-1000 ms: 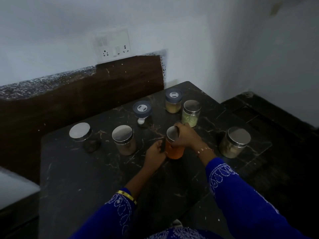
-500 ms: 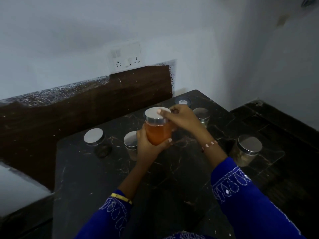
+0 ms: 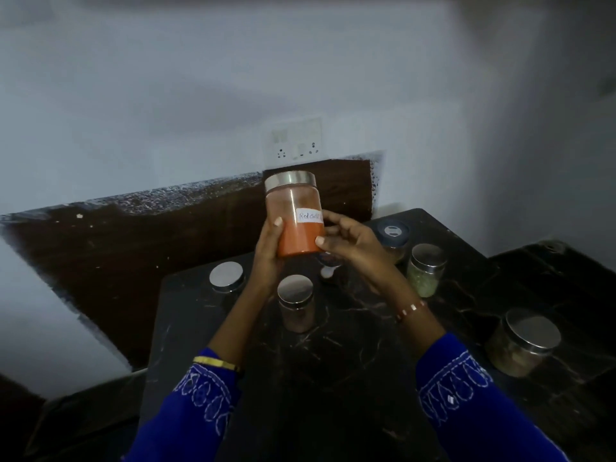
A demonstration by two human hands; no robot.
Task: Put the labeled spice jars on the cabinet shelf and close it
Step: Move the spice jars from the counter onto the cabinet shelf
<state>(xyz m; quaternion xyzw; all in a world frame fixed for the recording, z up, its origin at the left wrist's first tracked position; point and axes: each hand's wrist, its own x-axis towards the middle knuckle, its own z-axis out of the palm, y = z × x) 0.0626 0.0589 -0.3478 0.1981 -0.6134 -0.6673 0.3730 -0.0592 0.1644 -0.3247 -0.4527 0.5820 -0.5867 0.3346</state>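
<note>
A glass jar of orange-red powder (image 3: 295, 215) with a steel lid and a white label reading "Red chilli" is held up in front of the wall, well above the dark marble counter (image 3: 350, 361). My left hand (image 3: 268, 251) grips its lower left side and base. My right hand (image 3: 350, 241) holds its right side below the label. Several other jars stand on the counter: a steel-lidded one (image 3: 295, 303) just below my hands, another (image 3: 227, 278) to its left, a greenish one (image 3: 425, 270), a blue-lidded one (image 3: 393, 238) and a wide one (image 3: 523, 343) at the right. No cabinet is in view.
A white switch and socket plate (image 3: 296, 143) is on the wall behind the jar. A brown backsplash panel (image 3: 133, 248) runs along the counter's far side. The counter steps down to a lower dark surface (image 3: 573, 278) at the right.
The red chilli jar went from standing on the counter to being lifted by both hands; it is now higher and turned so its label faces me.
</note>
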